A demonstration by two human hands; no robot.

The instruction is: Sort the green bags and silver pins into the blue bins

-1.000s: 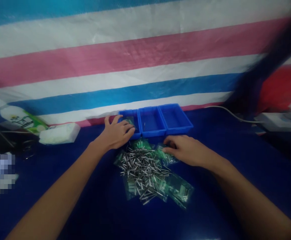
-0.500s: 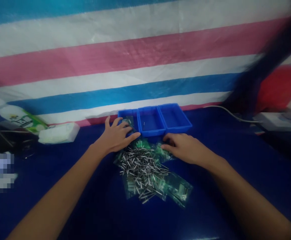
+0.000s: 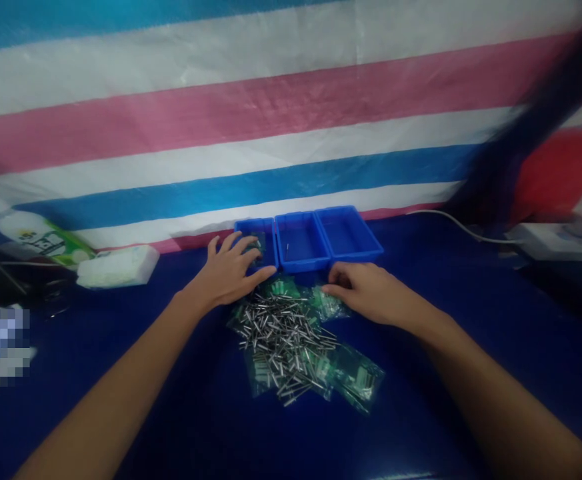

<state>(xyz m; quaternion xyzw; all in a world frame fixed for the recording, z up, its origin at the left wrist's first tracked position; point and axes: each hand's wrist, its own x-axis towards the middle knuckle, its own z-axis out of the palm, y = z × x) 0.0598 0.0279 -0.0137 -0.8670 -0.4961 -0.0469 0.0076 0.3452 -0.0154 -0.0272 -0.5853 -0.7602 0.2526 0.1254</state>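
Wall sheet (image 3: 281,113) in slanting stripes of blue, greyish white and dusky pink, bright blue trays (image 3: 348,231), dark navy table (image 3: 195,427), silvery metal pins (image 3: 283,333), see-through bags (image 3: 363,379) tinted green, white and green bottle (image 3: 41,233), whitish packet (image 3: 117,266), white cable (image 3: 453,218), blurred red shape (image 3: 561,170)

Dim, flat light leaves the bench (image 3: 181,427) nearly black at lower center, with faint glare along the bottom edge. Metal pins (image 3: 283,333) glint softly. Blur smears the red shape (image 3: 555,173) at right; coarse pixels mask the left edge.
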